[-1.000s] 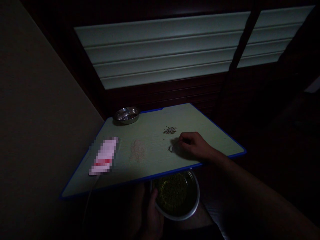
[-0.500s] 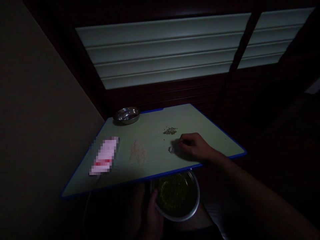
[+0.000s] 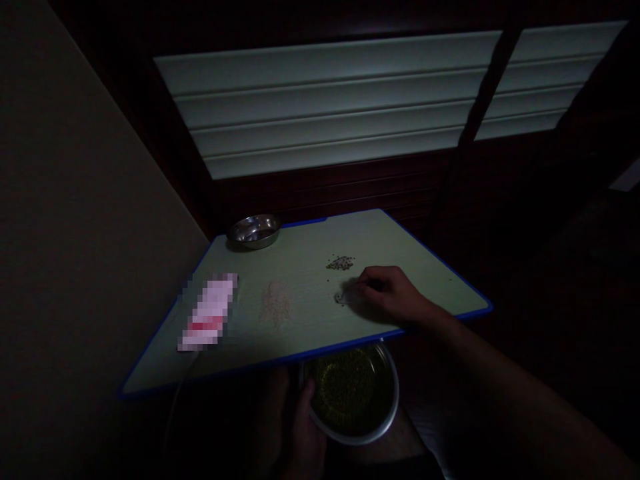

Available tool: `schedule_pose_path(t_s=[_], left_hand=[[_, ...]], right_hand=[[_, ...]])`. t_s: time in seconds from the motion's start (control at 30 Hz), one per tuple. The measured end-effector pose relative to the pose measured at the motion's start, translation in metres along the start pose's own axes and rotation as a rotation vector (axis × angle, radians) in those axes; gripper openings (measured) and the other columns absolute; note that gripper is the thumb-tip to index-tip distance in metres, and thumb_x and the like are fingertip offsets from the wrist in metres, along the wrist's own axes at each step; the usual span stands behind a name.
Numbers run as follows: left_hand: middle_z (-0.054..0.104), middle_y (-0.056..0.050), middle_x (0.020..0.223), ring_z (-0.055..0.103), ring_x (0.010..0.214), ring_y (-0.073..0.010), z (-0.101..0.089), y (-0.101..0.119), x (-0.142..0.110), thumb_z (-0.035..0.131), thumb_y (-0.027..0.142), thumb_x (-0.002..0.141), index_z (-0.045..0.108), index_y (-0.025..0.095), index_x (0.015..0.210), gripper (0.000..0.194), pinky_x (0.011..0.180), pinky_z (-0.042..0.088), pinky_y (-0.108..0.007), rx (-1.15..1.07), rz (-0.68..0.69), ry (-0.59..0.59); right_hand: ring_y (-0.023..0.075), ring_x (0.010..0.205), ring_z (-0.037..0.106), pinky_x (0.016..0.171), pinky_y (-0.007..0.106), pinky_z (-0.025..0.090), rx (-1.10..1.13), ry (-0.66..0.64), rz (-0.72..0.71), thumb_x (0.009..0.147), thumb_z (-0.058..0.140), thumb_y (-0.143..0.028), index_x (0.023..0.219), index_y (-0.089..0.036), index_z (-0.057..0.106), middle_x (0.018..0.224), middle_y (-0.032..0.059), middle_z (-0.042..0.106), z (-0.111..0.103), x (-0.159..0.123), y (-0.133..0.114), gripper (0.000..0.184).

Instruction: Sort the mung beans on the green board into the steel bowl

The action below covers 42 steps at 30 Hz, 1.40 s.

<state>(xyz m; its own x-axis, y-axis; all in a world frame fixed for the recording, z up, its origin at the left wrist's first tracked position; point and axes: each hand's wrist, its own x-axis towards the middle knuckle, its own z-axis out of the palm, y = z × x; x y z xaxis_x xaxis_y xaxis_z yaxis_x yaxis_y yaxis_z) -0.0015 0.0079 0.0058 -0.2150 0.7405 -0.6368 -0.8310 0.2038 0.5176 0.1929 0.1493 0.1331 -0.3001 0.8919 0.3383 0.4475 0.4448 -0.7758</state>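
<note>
Below the near edge of the board, my left hand grips a metal bowl at its left side, with the thumb over the rim. Small greenish grains cover the bowl's bottom. My right hand is over the right part of the board, thumb and fingers pinched together. From the fingertips a small pale, see-through thing reaches down to the board, with a few dark specks at its tip; its kind is too dim to tell. Just beyond lies a small pile of dark and light grains.
The pale green board has a blue edge. On it are a pale pinkish heap of fine grains, a shiny metal bowl at the far left corner, and a blurred-out phone-like device with a cable. Behind stand slatted panels.
The see-through thing at my right fingertips has shifted slightly left and shows more clearly. My right hand has hardly moved, and my left hand still holds the bowl in the same place.
</note>
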Motion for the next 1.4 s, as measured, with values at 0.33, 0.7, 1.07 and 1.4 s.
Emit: schedule_pose_path(t_s=[0.33,0.7,1.07,1.4], left_hand=[[0.078,-0.008,0.124,0.071,0.116,-0.0301,0.004,0.004,-0.006,0.064,0.025,0.085,0.06,0.029,0.145,0.06,0.112,0.047,-0.046,0.1,0.123,-0.016],[0.077,-0.006,0.125,0.067,0.124,-0.0259,0.009,0.007,-0.012,0.061,0.019,0.087,0.057,0.029,0.147,0.061,0.113,0.045,-0.04,0.052,0.115,-0.027],[0.077,-0.007,0.124,0.072,0.114,-0.0275,0.005,0.007,-0.007,0.061,0.027,0.089,0.057,0.028,0.145,0.056,0.108,0.05,-0.042,0.049,0.216,0.029],[0.07,-0.005,0.139,0.058,0.134,-0.0338,0.005,0.017,-0.016,0.074,0.029,0.081,0.066,0.03,0.135,0.054,0.116,0.042,-0.045,0.181,0.382,-0.073]], right_hand=[[0.0133,0.061,0.048,0.059,0.026,0.037,-0.005,-0.053,0.022,0.075,0.058,-0.026,0.065,-0.018,0.06,0.061,-0.0021,0.055,-0.002,0.0,0.001,0.012],[0.0127,0.059,0.049,0.057,0.025,0.039,0.019,-0.192,0.064,0.08,0.061,-0.031,0.072,-0.017,0.066,0.063,-0.0004,0.06,0.005,-0.001,-0.005,0.017],[0.0111,0.057,0.046,0.057,0.024,0.036,-0.005,-0.493,-0.018,0.081,0.061,-0.021,0.071,-0.017,0.066,0.061,-0.0028,0.057,0.013,0.006,-0.04,0.012],[0.0127,0.057,0.045,0.054,0.025,0.035,0.057,-0.184,0.229,0.077,0.061,-0.041,0.068,-0.018,0.061,0.061,-0.0016,0.053,-0.003,-0.008,-0.02,0.024]])
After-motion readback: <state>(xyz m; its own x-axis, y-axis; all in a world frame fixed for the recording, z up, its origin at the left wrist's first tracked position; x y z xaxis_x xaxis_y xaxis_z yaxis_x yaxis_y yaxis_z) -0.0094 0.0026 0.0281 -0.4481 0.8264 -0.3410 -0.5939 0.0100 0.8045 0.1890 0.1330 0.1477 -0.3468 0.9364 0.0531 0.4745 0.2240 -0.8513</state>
